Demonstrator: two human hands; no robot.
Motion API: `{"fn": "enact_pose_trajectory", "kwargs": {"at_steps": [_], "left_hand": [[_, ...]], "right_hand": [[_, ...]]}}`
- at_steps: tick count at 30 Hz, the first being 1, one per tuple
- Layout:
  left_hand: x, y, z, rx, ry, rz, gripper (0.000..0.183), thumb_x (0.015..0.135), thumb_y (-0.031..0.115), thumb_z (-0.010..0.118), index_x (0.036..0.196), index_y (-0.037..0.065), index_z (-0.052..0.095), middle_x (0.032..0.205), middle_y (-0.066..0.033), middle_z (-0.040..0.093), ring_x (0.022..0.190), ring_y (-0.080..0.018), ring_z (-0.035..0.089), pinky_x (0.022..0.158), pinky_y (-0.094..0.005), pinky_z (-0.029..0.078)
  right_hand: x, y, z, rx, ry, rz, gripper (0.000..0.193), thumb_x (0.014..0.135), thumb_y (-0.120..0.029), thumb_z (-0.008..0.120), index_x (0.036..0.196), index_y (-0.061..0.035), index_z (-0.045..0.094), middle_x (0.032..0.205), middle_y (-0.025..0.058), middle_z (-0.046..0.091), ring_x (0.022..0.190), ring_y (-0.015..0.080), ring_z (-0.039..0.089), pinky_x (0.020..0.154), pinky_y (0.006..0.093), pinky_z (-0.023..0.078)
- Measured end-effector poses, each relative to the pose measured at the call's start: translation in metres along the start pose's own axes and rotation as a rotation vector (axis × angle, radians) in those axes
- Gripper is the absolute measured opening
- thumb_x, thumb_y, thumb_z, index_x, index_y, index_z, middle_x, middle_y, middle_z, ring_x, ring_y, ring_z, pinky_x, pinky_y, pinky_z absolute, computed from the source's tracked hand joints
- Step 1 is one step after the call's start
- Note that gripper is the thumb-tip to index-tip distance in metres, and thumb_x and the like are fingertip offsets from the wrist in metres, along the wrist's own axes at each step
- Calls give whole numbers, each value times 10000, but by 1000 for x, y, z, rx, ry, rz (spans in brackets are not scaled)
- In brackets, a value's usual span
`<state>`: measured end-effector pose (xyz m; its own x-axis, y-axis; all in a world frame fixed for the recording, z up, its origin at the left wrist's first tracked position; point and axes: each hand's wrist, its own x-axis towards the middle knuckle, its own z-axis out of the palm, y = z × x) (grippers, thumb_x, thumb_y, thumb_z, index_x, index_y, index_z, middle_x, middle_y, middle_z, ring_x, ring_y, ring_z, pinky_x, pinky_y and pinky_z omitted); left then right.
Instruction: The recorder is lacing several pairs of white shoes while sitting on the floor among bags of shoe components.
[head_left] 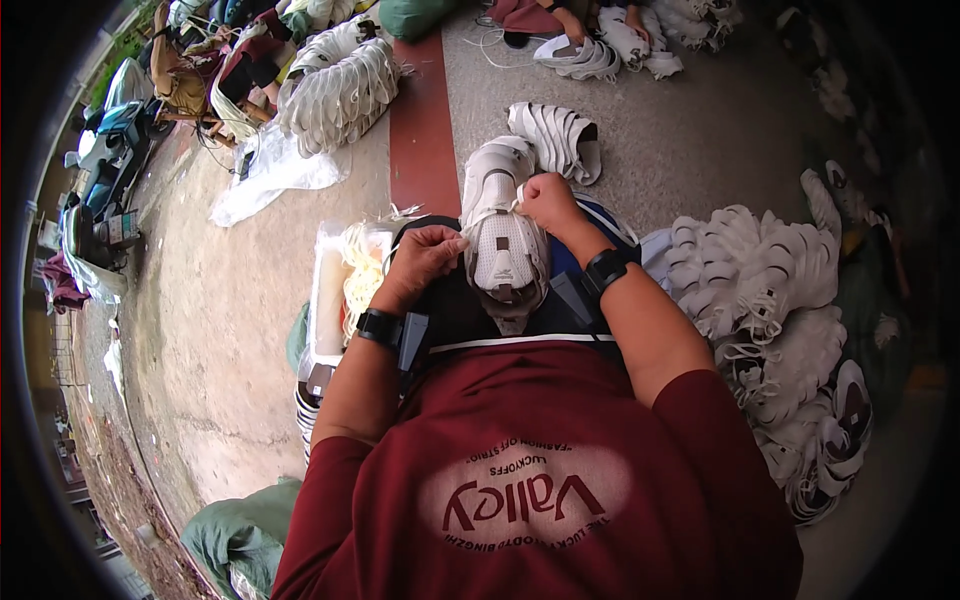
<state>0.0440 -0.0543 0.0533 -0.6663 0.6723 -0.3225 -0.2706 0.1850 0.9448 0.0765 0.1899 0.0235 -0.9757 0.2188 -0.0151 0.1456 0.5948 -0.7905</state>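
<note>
White mesh shoe upper (503,262) sits between the closed left grip (427,256) and the closed right grip (553,205), both bunched at its edges; what they pinch is indistinct.

Left hand (430,255) low, fingers bent. Right hand (553,205) curled, farther forward. Both forearms (650,318) angled inward.

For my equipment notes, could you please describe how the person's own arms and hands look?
The left hand and right hand are gloveless. The maroon sleeves are short. Black wristbands, one on each arm, have dark grey, box-like devices beside them.
</note>
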Motion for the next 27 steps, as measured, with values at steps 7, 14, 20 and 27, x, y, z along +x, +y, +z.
{"fn": "enact_pose_trajectory", "kwargs": {"at_steps": [7,14,20,27], "left_hand": [[3,7,20,60,118,211,163,889,114,540,995,12,611,698,6,559,615,-59,521,580,-203,435],[46,14,59,865,141,621,143,801,129,585,891,32,639,808,-141,635,750,-271,628,684,-353,496],[56,-1,68,1112,290,469,170,788,237,594,770,75,646,772,-152,635,724,-318,621,662,-400,501],[56,5,74,1196,339,471,230,785,274,588,719,56,618,715,-163,629,652,-314,630,595,-392,513]], "right_hand": [[-52,-45,15,-379,300,-175,112,729,-97,585,800,-11,595,776,187,604,789,353,592,681,407,491],[-45,-24,19,-337,236,-228,147,685,-9,555,830,6,566,834,219,572,848,387,564,741,432,470],[-35,-19,3,-69,52,-18,174,688,-35,558,837,-6,642,836,240,613,842,405,597,738,411,480],[-36,-16,3,135,40,-146,194,689,34,458,811,50,608,733,213,607,682,209,584,648,339,445]]}}
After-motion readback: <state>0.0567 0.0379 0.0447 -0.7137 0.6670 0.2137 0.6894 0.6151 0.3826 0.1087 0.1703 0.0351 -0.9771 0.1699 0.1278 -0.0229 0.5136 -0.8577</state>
